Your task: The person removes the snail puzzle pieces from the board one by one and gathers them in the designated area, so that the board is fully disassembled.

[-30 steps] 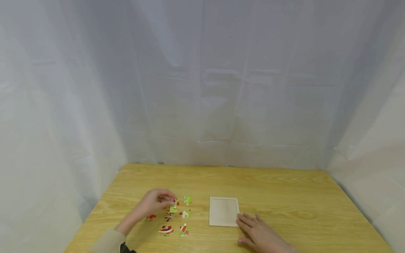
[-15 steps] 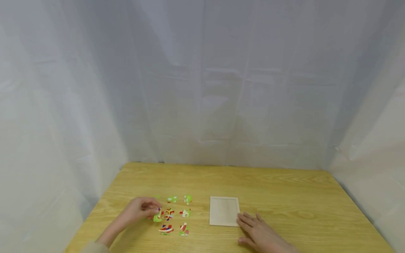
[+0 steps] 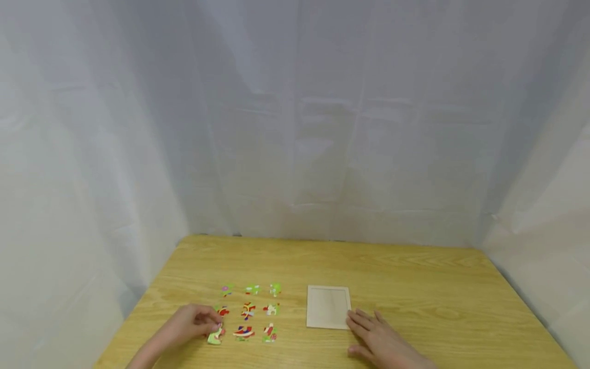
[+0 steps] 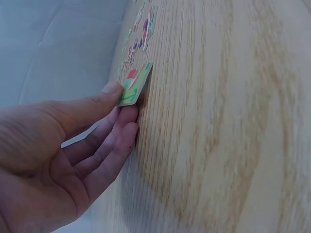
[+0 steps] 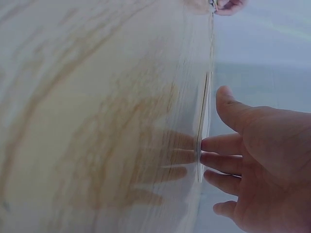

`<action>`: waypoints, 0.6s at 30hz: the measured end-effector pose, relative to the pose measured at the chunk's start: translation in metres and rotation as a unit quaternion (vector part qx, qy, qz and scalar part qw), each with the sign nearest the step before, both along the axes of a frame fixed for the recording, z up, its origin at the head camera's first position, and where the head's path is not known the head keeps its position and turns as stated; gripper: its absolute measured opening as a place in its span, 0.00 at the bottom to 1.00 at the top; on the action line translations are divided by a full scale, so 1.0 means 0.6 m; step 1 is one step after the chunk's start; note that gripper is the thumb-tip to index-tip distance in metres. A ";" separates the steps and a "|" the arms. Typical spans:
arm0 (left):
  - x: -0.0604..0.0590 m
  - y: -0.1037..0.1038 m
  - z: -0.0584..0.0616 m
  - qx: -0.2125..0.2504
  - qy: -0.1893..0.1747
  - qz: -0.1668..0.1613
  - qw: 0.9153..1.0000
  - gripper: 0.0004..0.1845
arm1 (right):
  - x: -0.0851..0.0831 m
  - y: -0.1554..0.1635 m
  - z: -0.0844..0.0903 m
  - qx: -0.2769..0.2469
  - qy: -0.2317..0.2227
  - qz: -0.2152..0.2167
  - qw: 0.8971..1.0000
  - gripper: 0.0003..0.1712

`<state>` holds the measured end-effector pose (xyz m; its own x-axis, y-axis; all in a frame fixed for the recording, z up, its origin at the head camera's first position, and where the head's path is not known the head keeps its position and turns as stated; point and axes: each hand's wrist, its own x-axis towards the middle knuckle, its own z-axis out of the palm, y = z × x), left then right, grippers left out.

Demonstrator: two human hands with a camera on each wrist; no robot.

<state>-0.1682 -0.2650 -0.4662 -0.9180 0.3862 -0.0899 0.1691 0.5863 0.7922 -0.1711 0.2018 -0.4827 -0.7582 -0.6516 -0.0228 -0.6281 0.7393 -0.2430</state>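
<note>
Between thumb and fingers my left hand pinches a green jigsaw piece at the near left corner of a grid of pieces. In the left wrist view this puzzle piece is tilted, one edge close over the wood. Beside it lie a red and blue striped piece and a red piece. My right hand rests with its fingers extended, fingertips at the right edge of a square wooden puzzle frame. The right wrist view has the frame edge-on against those fingertips.
More jigsaw pieces lie spaced in rows, among them a yellow and red one and a green one. All are on a wood-grain table. White sheeting hangs behind and at both sides.
My left hand has carried the green jigsaw piece from among the upper pieces leftward and toward me, to the near left corner. My right hand has stayed at the frame's edge.
</note>
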 end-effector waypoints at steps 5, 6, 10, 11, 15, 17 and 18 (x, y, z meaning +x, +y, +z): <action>0.004 -0.001 -0.001 -0.014 0.015 0.006 1.000 0.12 | 0.001 -0.002 0.002 0.006 -0.005 -0.003 1.000 0.41; 0.006 0.000 -0.001 -0.016 0.016 0.010 1.000 0.12 | 0.000 -0.002 0.002 0.006 -0.005 -0.003 1.000 0.41; 0.011 0.006 0.000 -0.038 0.036 0.036 0.998 0.11 | 0.000 -0.002 0.002 0.006 -0.005 -0.003 1.000 0.41; 0.013 0.008 0.000 -0.044 0.041 0.043 0.997 0.11 | 0.000 -0.002 0.001 0.006 -0.005 -0.003 1.000 0.40; 0.016 0.012 0.000 -0.059 0.057 0.062 0.995 0.11 | -0.002 -0.001 -0.001 0.006 -0.002 -0.002 1.000 0.40; 0.016 0.014 -0.001 -0.063 0.061 0.069 0.994 0.12 | -0.003 0.000 -0.003 0.006 -0.002 -0.002 1.000 0.40; 0.016 0.014 -0.001 -0.063 0.062 0.071 0.994 0.12 | -0.004 0.000 -0.003 0.006 -0.001 -0.002 1.000 0.40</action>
